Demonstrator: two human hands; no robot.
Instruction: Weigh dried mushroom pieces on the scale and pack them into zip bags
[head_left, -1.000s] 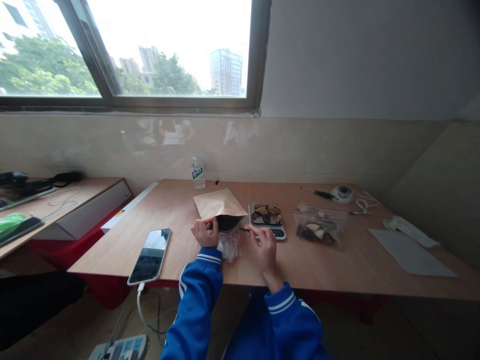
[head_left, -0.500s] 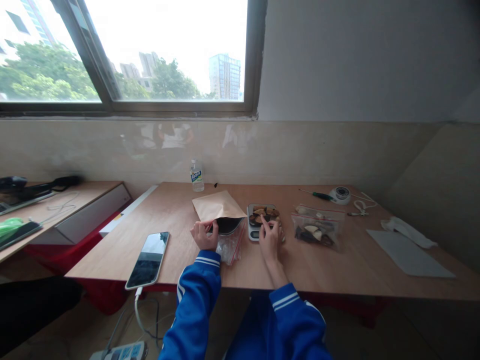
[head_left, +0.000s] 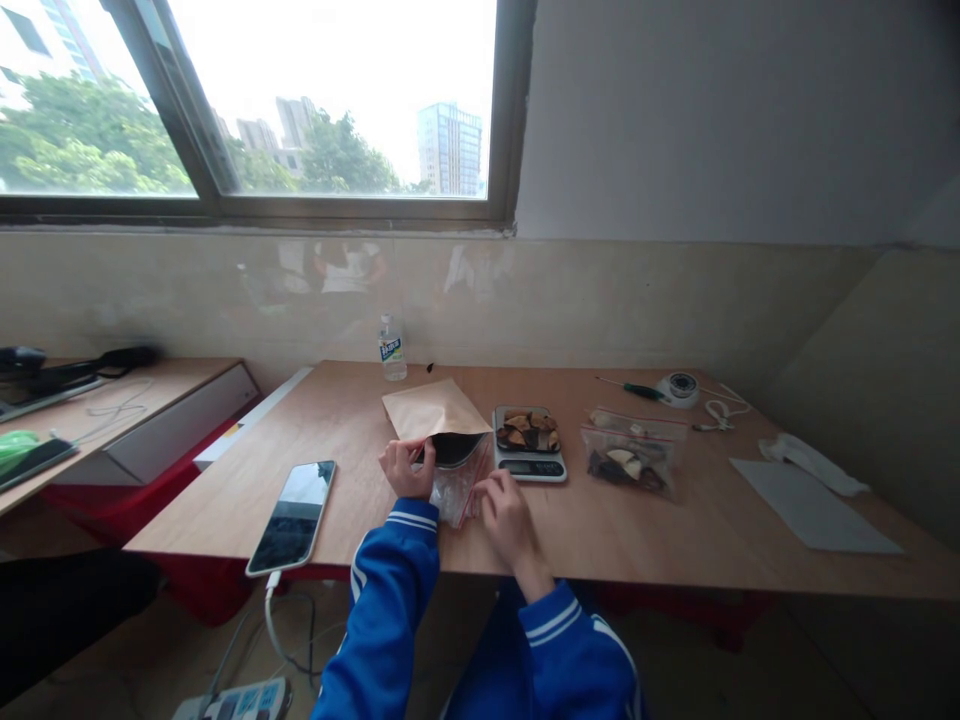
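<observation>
My left hand [head_left: 409, 470] is closed on the near edge of a brown kraft paper pouch [head_left: 435, 408], its dark mouth gaping toward me. My right hand [head_left: 508, 520] hovers by the clear zip bag [head_left: 454, 495], fingers curled together; whatever they hold, if anything, is hidden. Just beyond that hand stands a white kitchen scale [head_left: 551, 470] with a lit display. Brown and dark dried slices [head_left: 529, 432] fill the tray on the scale. To the right lies a filled zip bag [head_left: 634, 460] of dark and pale dried pieces.
A phone [head_left: 292, 518] on a charging cable lies at the left front edge. At the back are a water bottle [head_left: 391, 350], a screwdriver [head_left: 643, 391] and a white camera [head_left: 681, 389] with its cable. White paper [head_left: 814, 505] and a crumpled cloth [head_left: 814, 463] lie right.
My right hand has come away from the slices on the scale, moving left and toward me to the clear bag. My left hand keeps its hold on the pouch.
</observation>
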